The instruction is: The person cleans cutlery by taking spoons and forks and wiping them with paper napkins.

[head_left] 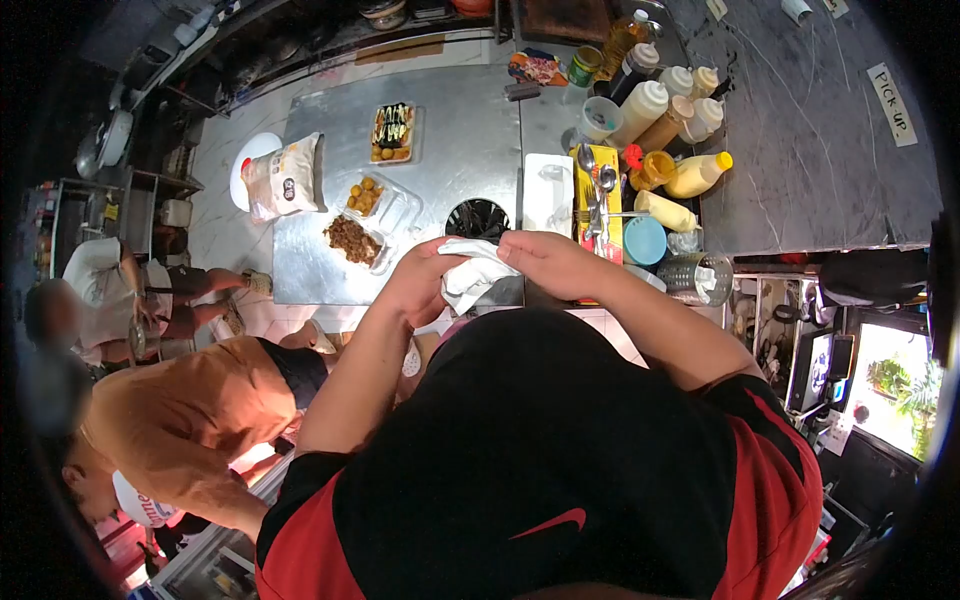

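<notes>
Both my hands grip a crumpled white cloth (476, 280) in front of my body, at the near edge of the steel table; whether it is fabric or paper I cannot tell. My left hand (420, 280) is closed on its left side, and my right hand (545, 262) pinches its upper right corner. Just beyond them is a round opening (478, 216) lined with black plastic. Left of it lies an open clear takeout box (400, 210) with golden balls (363, 196) and brown chopped food (350, 241). Farther back stands a filled takeout box (392, 133) with sauce-striped food.
A plastic bag (287, 180) lies at the table's left edge. On the right are several squeeze bottles (640, 110), a white tray (548, 195), spoons (598, 185) and a metal canister (690, 278). A person in an orange shirt (190, 410) bends close by on my left; another sits behind.
</notes>
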The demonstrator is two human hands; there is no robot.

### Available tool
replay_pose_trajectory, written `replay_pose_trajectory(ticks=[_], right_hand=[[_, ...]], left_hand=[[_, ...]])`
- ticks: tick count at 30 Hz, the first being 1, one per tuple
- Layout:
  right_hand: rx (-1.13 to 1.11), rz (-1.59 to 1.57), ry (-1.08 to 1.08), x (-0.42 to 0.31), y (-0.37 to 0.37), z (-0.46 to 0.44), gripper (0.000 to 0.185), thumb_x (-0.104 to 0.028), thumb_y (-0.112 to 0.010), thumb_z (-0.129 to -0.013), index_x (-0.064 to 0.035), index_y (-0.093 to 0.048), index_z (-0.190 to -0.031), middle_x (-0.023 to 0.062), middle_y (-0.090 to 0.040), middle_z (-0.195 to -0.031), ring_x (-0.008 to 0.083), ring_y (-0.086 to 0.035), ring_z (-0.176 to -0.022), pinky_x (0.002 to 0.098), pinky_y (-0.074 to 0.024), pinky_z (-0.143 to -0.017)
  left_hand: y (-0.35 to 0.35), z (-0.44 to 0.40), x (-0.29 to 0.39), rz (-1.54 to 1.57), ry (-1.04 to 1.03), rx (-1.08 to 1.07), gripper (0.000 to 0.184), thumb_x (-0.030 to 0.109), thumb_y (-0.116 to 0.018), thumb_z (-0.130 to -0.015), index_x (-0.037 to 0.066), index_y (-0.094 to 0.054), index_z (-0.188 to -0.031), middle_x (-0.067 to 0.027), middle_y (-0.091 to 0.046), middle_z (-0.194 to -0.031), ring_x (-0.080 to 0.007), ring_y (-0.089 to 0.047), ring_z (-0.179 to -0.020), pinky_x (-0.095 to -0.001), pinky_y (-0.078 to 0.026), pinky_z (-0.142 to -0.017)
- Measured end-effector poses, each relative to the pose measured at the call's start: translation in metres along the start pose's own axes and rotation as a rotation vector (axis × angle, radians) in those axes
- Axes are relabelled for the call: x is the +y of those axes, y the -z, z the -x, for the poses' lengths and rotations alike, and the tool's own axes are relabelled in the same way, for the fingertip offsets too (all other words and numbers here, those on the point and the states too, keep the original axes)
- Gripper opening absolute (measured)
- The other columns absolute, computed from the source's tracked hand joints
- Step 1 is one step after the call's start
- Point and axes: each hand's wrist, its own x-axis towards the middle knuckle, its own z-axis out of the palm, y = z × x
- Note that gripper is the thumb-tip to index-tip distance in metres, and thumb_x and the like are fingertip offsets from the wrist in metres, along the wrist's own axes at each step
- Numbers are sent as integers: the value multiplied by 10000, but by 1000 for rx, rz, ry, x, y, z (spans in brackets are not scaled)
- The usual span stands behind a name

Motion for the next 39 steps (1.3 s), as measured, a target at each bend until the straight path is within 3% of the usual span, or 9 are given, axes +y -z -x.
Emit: replay_pose_trajectory(ticks=[4,6,7,11,14,17,29,31,39], right_hand=[[-15,48,11,-3,0,1,401,-423,-498,-1130,-38,-611,-1125,152,-629,-920,287,-637,-927,412,-507,-868],[-62,57,-94,-17,6,3,387,-413,-504,-1128,-42,-616,-1125,161,-641,-923,312,-650,-915,428,-513,-850],[-84,61,-147,-23,9,4,381,-409,-507,-1126,-45,-619,-1126,166,-648,-924,325,-656,-909,436,-515,-841],[95,209,72,-6,4,6,358,-388,-537,-1106,-40,-619,-1123,220,-687,-941,412,-682,-911,491,-520,-813],[169,240,61,-10,2,9,332,-365,-564,-1087,-37,-610,-1108,263,-701,-938,474,-681,-919,543,-516,-799],[214,263,15,-14,0,12,309,-351,-574,-1081,-46,-610,-1112,270,-706,-922,488,-682,-913,564,-513,-786],[221,294,20,7,16,26,279,-343,-598,-1072,-69,-572,-1113,267,-694,-842,501,-679,-830,590,-507,-727],[229,329,-1,9,22,30,266,-330,-586,-1080,-66,-564,-1104,267,-687,-828,500,-677,-830,585,-505,-720],[378,709,150,19,20,53,123,-161,-622,-973,-103,-605,-1080,162,-648,-877,405,-701,-826,522,-551,-724]], left_hand=[[-3,13,17,-86,65,-61,295,102,-648,-1009,-29,-672,-1273,-136,-767,-1029,-160,-734,-709,-255,-562,-505],[0,13,15,-96,66,-81,307,99,-645,-1010,-32,-664,-1287,-139,-767,-1040,-163,-737,-719,-254,-567,-513],[5,7,5,-72,47,-73,313,92,-642,-1012,-37,-657,-1297,-144,-767,-1055,-173,-748,-748,-258,-585,-542],[-10,7,-2,171,-13,-3,334,56,-626,-1023,-60,-623,-1336,-180,-752,-1163,-228,-775,-944,-313,-653,-758],[11,-7,-7,140,4,-140,344,23,-605,-1034,-77,-595,-1364,-209,-714,-1272,-281,-742,-1122,-390,-635,-953],[-7,-7,-7,218,-29,-80,335,22,-582,-1049,-78,-583,-1368,-220,-691,-1311,-295,-720,-1164,-416,-616,-1008],[-25,-20,-11,191,-43,-52,285,35,-586,-1061,-64,-603,-1327,-181,-706,-1278,-246,-738,-1096,-380,-637,-966],[-32,-17,-8,178,-28,-26,257,34,-592,-1060,-60,-621,-1297,-176,-717,-1265,-254,-739,-1095,-409,-632,-1006],[-72,-21,-21,259,-67,136,203,30,-558,-1077,-38,-632,-1254,-144,-703,-1249,-240,-716,-1140,-394,-625,-1018]])
